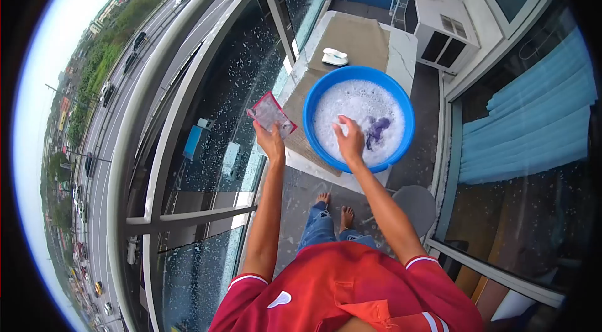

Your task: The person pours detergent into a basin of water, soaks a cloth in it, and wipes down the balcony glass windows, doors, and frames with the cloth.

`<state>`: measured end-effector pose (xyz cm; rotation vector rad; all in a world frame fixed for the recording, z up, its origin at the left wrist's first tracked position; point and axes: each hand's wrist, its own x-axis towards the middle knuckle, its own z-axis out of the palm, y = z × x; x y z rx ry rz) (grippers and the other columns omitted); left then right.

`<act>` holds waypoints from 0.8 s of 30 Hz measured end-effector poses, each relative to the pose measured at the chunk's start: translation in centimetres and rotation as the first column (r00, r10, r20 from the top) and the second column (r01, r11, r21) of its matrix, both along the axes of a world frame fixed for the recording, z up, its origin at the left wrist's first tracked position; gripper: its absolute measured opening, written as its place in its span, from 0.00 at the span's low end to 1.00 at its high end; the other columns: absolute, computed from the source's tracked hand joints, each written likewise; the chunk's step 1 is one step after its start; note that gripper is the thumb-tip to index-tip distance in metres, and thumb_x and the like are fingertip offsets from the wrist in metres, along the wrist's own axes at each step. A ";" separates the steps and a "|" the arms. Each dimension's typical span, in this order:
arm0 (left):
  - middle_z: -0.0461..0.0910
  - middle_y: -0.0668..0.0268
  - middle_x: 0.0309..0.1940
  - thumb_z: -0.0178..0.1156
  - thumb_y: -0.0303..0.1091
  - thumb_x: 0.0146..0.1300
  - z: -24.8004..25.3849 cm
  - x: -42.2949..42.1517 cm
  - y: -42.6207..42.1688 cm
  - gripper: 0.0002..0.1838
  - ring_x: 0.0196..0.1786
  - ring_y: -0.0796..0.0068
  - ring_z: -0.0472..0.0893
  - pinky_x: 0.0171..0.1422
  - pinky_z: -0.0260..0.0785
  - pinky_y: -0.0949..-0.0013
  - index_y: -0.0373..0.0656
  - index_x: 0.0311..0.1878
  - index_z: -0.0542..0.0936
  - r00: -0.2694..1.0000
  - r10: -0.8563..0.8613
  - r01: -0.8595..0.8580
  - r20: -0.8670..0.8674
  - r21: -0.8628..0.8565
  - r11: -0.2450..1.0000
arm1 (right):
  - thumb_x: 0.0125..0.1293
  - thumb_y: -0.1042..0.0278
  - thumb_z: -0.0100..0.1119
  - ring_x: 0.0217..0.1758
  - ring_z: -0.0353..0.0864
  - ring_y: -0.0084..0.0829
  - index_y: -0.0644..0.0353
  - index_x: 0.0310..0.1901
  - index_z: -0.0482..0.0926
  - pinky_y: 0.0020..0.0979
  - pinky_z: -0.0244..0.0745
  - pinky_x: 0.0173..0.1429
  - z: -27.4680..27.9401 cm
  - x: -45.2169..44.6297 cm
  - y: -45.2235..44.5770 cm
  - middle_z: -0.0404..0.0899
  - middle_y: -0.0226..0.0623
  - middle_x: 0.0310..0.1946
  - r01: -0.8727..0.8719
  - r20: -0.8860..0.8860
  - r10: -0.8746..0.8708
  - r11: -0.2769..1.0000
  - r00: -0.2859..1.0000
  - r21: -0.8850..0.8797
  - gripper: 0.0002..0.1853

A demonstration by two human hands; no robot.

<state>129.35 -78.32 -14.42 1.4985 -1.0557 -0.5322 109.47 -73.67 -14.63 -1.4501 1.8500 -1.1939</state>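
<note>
My left hand [271, 142] grips a small plastic packet [269, 110] with red edges and a see-through middle, held up left of the basin. A round blue basin [307, 115] full of white suds [351, 94] stands on the table. Above the suds is my right hand [350, 142], its fingers bent and apart, with nothing visible in them. Just right of that hand, a purple cloth [377, 131] pokes out of the foam; the rest of it is hidden. Behind the basin lies a white and green scrub brush [335, 57].
The marble-look table [401, 50] carries a brown mat [354, 34]. A glass balcony wall with a metal railing [141, 81] runs along the left, above a road. An air-conditioner unit [445, 28], a round grey stool [415, 210] and a window with blue curtains [533, 112] are on the right.
</note>
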 end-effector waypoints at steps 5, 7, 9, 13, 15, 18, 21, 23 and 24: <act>0.73 0.48 0.47 0.65 0.29 0.46 -10.1 2.4 -5.8 0.38 0.50 0.51 0.74 0.56 0.64 0.58 0.33 0.61 0.58 0.973 -0.229 0.188 0.025 0.486 0.853 | 0.49 0.61 0.64 0.69 0.34 0.59 0.56 0.56 0.70 0.63 0.57 0.57 -5.6 -4.5 -0.4 0.45 0.46 0.67 0.286 -0.482 -0.033 0.840 0.875 0.462 0.30; 0.65 0.47 0.55 0.63 0.27 0.47 -6.2 -0.2 -5.9 0.40 0.58 0.50 0.66 0.62 0.57 0.56 0.35 0.64 0.54 0.886 -0.103 -0.078 0.453 0.364 0.928 | 0.46 0.62 0.63 0.69 0.39 0.54 0.54 0.55 0.71 0.54 0.63 0.58 -11.6 -6.4 -2.4 0.53 0.45 0.64 0.234 -0.578 0.148 0.813 0.802 0.534 0.30; 0.65 0.48 0.54 0.58 0.23 0.51 -0.6 -3.3 -5.3 0.33 0.59 0.53 0.64 0.64 0.52 0.58 0.34 0.62 0.59 0.908 -0.083 0.125 0.410 -0.078 0.989 | 0.48 0.67 0.60 0.59 0.67 0.42 0.58 0.51 0.74 0.36 0.70 0.55 -8.8 -7.8 -4.4 0.68 0.45 0.55 0.179 -0.473 0.156 0.789 0.867 0.588 0.24; 0.73 0.62 0.50 0.48 0.46 0.65 -2.0 -13.5 -6.0 0.20 0.58 0.68 0.66 0.60 0.57 0.66 0.43 0.53 0.74 0.678 -0.732 0.735 -0.064 0.075 0.674 | 0.52 0.66 0.57 0.32 0.80 0.34 0.61 0.37 0.80 0.31 0.73 0.36 -3.4 -10.6 -7.1 0.80 0.42 0.31 0.264 0.024 -0.274 0.944 0.962 0.198 0.12; 0.73 0.64 0.46 0.47 0.53 0.62 -4.1 -17.8 -6.8 0.23 0.51 0.68 0.68 0.53 0.60 0.67 0.44 0.47 0.75 0.539 -0.491 0.800 -0.685 0.234 0.552 | 0.50 0.59 0.60 0.28 0.80 0.36 0.62 0.35 0.81 0.33 0.72 0.34 5.4 -7.8 -7.1 0.80 0.43 0.26 0.338 0.037 -0.355 0.913 0.934 0.230 0.15; 0.72 0.65 0.35 0.49 0.53 0.61 -6.4 -19.0 -8.1 0.20 0.39 0.68 0.69 0.42 0.62 0.67 0.45 0.38 0.75 0.340 -0.326 0.861 -0.882 0.153 0.485 | 0.46 0.47 0.62 0.30 0.80 0.42 0.60 0.34 0.81 0.37 0.73 0.34 5.3 -3.9 -8.0 0.80 0.46 0.27 0.521 -0.208 -0.508 0.853 0.835 0.008 0.22; 0.71 0.66 0.24 0.50 0.52 0.60 -7.8 -19.3 -9.5 0.19 0.26 0.69 0.70 0.31 0.64 0.67 0.45 0.28 0.75 0.231 -0.360 0.895 -0.904 0.052 0.444 | 0.50 0.44 0.58 0.32 0.79 0.47 0.56 0.30 0.82 0.42 0.74 0.40 1.7 -2.7 -9.0 0.79 0.46 0.26 0.659 -0.315 -0.616 0.751 0.722 0.044 0.21; 0.71 0.67 0.17 0.51 0.52 0.59 -6.9 -19.6 -9.8 0.20 0.18 0.69 0.70 0.24 0.66 0.67 0.46 0.22 0.75 0.377 -0.452 0.861 -0.808 0.127 0.492 | 0.56 0.55 0.53 0.36 0.78 0.46 0.61 0.29 0.79 0.44 0.70 0.43 -1.0 -4.7 -8.5 0.79 0.48 0.30 0.615 -0.310 -0.548 0.766 0.777 0.189 0.16; 0.71 0.67 0.17 0.53 0.51 0.59 -3.5 -18.9 -9.2 0.21 0.20 0.70 0.71 0.26 0.66 0.65 0.43 0.23 0.76 0.476 -0.492 0.847 -0.729 0.230 0.479 | 0.55 0.59 0.53 0.38 0.77 0.42 0.61 0.29 0.78 0.44 0.64 0.44 -3.3 -6.0 -7.9 0.79 0.44 0.30 0.552 -0.461 -0.435 0.820 0.774 0.154 0.12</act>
